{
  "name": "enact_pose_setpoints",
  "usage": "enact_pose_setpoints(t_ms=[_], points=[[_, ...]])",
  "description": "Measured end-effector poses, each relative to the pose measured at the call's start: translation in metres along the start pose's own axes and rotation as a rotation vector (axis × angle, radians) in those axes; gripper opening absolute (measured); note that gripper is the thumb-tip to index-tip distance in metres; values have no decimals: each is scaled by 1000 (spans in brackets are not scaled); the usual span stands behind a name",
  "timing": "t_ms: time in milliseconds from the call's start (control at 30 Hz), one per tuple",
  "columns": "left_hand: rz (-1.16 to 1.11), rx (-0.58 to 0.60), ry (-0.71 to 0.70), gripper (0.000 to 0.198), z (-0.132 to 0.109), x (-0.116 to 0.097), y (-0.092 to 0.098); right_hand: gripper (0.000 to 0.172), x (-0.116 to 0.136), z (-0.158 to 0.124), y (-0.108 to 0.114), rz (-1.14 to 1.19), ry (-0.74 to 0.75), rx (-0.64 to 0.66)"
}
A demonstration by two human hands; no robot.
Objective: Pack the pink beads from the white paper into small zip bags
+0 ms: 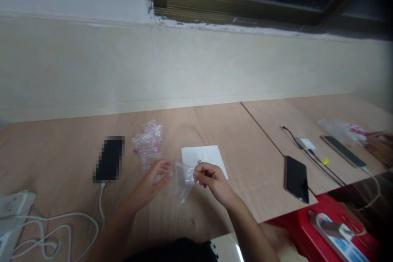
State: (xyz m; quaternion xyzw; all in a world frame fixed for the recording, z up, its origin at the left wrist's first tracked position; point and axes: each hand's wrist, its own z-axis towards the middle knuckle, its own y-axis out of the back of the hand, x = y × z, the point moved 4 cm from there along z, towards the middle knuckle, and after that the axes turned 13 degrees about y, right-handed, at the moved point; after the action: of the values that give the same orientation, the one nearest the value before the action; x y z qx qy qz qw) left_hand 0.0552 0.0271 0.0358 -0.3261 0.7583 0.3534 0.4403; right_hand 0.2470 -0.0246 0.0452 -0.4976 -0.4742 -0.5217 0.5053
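Note:
My right hand [208, 175] pinches the edge of a clear plastic bag [184, 180], which hangs to the left of its fingers over the wooden table. Just left of the bag, my left hand [159, 174] has its fingers curved and apart, with nothing seen between them. Beneath and behind the right hand lies a white sheet [215, 156] with a few small reddish bits near its middle. Several clear zip bags with pink strips [149, 141] lie in a loose pile behind the left hand.
A dark phone [109, 159] with a white cable lies left; a power strip [15, 217] is beyond it. Right are another phone [296, 179], black cables, a third phone [344, 150], and another person's hand [380, 147] by plastic bags. A red stool [307, 229] stands lower right.

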Motion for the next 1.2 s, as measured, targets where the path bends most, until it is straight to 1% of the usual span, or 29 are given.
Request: enact_pose_setpoints(t_ms=[67,100,133,200,267,333,433,533,600,700,867,967,1033,1100,1200], points=[[36,39,-17,20,0,-12,0,22,13,0,-7,-64,39,100],[53,49,-24,19,0,-17,-1,22,17,0,-11,-88,54,116],[66,49,-31,19,0,-20,-2,22,19,0,-14,-103,64,108],[73,18,-47,21,-1,-23,-3,21,17,1,-19,-112,77,49],[69,-30,-73,21,-4,-23,-4,19,12,1,-26,-108,82,-8],[80,-49,-104,21,-7,-22,-4,18,6,1,-33,-104,87,-53],[125,2,-131,22,-11,-22,-7,17,3,0,-40,-91,103,-91],[169,31,-140,21,-12,-26,-7,16,8,2,-46,-88,120,-67],[171,37,-149,22,-12,-29,-6,17,10,3,-46,-66,112,-66],[113,82,-133,24,-10,-27,-1,21,7,5,-43,-3,72,-88],[-41,103,-37,29,-8,-8,10,28,-13,9,-31,43,-8,-123],[-105,114,3,30,-8,0,12,29,-26,11,-27,28,-22,-95],[-95,110,21,28,-9,0,10,29,-29,11,-29,38,-27,-46],[-31,116,19,27,-9,-2,6,29,-26,10,-34,78,-20,-19],[62,136,-5,30,-8,-6,2,30,-17,10,-42,147,-17,-65]])
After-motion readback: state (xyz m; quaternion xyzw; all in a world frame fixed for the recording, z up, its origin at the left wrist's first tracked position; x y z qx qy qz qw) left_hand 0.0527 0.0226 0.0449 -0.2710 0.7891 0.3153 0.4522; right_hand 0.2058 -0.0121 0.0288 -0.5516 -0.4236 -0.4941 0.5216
